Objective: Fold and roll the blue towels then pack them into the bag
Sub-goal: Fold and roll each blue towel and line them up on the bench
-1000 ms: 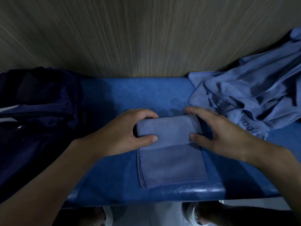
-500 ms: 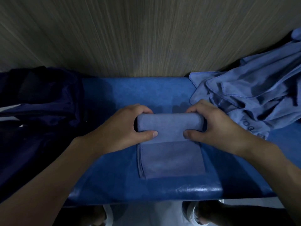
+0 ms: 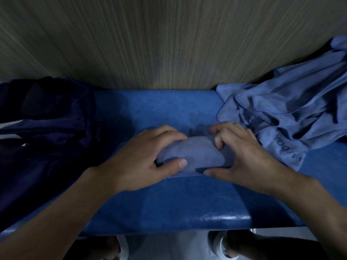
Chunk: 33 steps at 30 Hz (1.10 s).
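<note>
**Two hands hold a rolled towel on a blue bench**

The left hand (image 3: 142, 158) curls round the left end of the rolled towel (image 3: 193, 154), thumb on the near side. The right hand (image 3: 242, 156) clasps the right end, thumb stretched along the near edge. The roll lies mid-bench (image 3: 169, 203). Loose towels (image 3: 291, 113) heap at the far right corner, and a dark bag (image 3: 47, 119) sits at the left edge.

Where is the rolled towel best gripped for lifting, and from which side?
Wrap the rolled towel across its middle from above, thumb pinning the loose edge on the near side. It lies crosswise as a cylinder, so an end grip could let it unroll.
</note>
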Tool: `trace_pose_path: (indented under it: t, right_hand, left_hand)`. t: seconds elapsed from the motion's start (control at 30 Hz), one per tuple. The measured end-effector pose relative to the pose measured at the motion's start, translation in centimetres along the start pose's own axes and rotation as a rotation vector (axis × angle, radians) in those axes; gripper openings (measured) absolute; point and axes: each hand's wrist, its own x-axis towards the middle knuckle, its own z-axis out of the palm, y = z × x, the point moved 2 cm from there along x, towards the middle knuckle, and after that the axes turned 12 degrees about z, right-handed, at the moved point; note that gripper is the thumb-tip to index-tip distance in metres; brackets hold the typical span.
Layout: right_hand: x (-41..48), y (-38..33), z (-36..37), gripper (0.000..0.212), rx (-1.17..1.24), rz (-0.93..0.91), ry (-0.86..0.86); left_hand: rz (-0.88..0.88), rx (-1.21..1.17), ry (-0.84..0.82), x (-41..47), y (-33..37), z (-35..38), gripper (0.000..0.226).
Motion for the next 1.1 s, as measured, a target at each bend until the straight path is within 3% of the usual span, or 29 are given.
trace_pose_path:
  t: [0.13,0.23,0.4,0.53,0.67,0.73,0.87,0.93,1.1]
  right_hand:
    - [-0.8,-0.4,0.5,0.040,0.178,-0.038,0.025]
    - [-0.9,-0.1,0.5,0.034,0.232,0.031,0.027]
    - [-1.1,0.5,0.4,0.058,0.141,0.076,-0.033]
    - [-0.9,0.3,0.4,0.057,0.190,0.092,-0.093]
    - [-0.2,-0.3,0.9,0.054,0.262,0.115,-0.045]
    - [0.6,-0.8,1.7,0.053,0.285,0.120,0.016]
    - [3.9,-1.9,2.9,0.048,0.310,0.172,0.121]
    - [6.2,-2.5,3.3,0.049,0.307,0.190,0.152]
    - [11.8,-4.2,4.6,0.052,0.324,0.188,0.182]
  left_hand:
    - [0.004,-0.016,-0.007,0.1,0.2,0.5,0.047]
    - [0.006,0.001,-0.014,0.3,0.3,0.6,0.048]
    - [0.013,0.019,-0.036,0.2,0.3,0.6,0.051]
    - [0.001,-0.018,-0.019,0.3,0.2,0.2,0.052]
    - [0.018,-0.026,0.043,0.2,-0.3,-0.4,0.051]
    - [0.028,0.042,0.101,0.2,-0.7,-1.1,0.048]
    - [0.072,0.428,0.349,0.5,-1.7,-2.8,0.032]
    - [0.050,0.448,0.460,0.8,-2.1,-3.1,0.022]
    - [-0.145,0.550,0.345,1.4,-3.7,-3.6,0.031]
